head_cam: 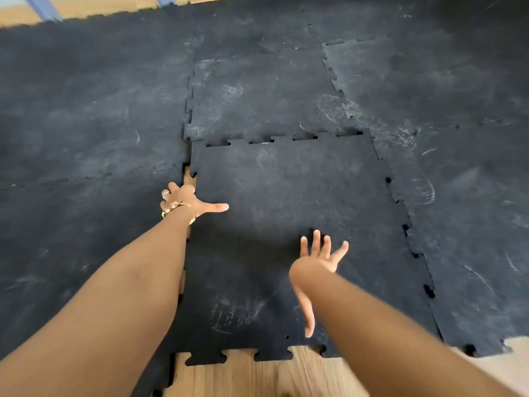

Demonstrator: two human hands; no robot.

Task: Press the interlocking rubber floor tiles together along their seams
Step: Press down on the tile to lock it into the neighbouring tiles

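A black rubber tile point(286, 196) with puzzle-shaped edges lies in front of me among other black tiles. Its left seam point(189, 179) stands apart from the neighbouring tile point(86, 210), so a strip of wood floor shows through. My left hand point(186, 202), with rings and a gold bracelet, rests at that left edge; its fingers curl into the gap and the thumb lies flat on the tile. My right hand point(317, 262) hovers or rests on the tile's near middle with fingers spread and nothing in it. The top seam point(286, 138) and right seam point(406, 224) show small gaps.
Black tiles point(458, 81) cover the floor around, marked with dusty shoe prints. Bare wood floor point(257, 376) shows at the near edge and along the far top left point(86, 7).
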